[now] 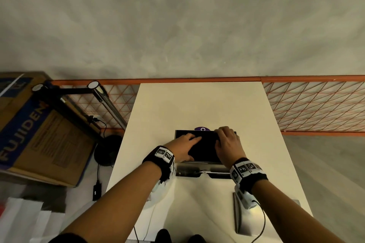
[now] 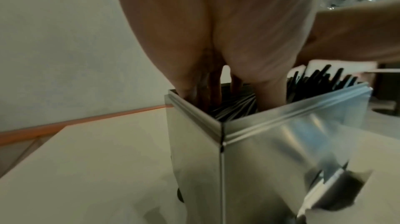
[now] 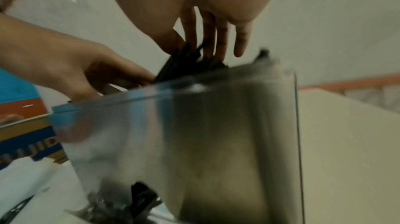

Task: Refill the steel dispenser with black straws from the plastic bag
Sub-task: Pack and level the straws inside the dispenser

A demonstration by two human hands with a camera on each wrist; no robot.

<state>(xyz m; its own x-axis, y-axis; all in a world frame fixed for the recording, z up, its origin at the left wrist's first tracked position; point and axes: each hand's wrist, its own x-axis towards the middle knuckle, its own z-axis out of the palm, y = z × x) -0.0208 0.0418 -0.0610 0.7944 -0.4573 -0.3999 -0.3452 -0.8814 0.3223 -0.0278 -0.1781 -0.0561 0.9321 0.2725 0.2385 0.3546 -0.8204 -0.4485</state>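
Note:
The steel dispenser stands open-topped in the middle of the white table, filled with black straws. My left hand reaches into its left half with straight fingers pressing down on the straws; the left wrist view shows those fingers dipping inside the steel wall. My right hand is at the right end. In the right wrist view its thumb and fingers pinch a bunch of straws that stick up above the rim.
A purple item peeks out behind the dispenser. A flat steel piece lies on the table under my right forearm. A cardboard box and a black stand are on the floor to the left. An orange mesh rack runs behind.

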